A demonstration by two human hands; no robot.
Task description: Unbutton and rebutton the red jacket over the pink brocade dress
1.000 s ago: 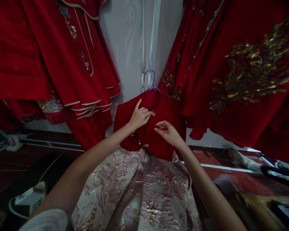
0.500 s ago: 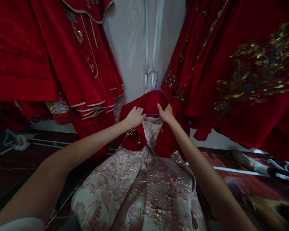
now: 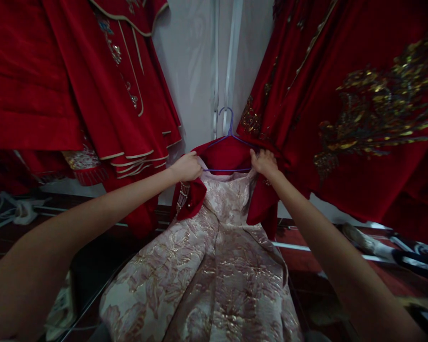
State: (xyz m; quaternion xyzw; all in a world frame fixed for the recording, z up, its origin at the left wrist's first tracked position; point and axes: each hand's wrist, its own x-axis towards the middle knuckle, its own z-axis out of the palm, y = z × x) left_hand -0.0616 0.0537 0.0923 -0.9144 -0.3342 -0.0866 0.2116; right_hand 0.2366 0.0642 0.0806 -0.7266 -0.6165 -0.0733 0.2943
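A pale pink brocade dress (image 3: 224, 194) with a metallic floral pattern hangs at the centre on a purple wire hanger (image 3: 230, 124). Over its shoulders lies a short red jacket (image 3: 197, 197) with beaded tassels, its front spread apart so the dress's bodice shows. My left hand (image 3: 186, 166) is closed on the jacket's edge at one shoulder. At the opposite shoulder my right hand (image 3: 265, 162) grips the other edge, thumb on the inner side. The fingertips of both hands are partly hidden in the cloth, close to the dress's neckline.
Red garments with pale piping (image 3: 128, 90) hang at the left. On the right hangs a red garment with gold sequin embroidery (image 3: 378, 109). White metal poles (image 3: 231, 57) stand behind the hanger. Shoes (image 3: 360, 237) and a white rail (image 3: 292, 246) are low at the right.
Both hands have moved apart, left hand leftward and right hand rightward. The red jacket front has opened wider, uncovering more of the dress bodice and the hanger.
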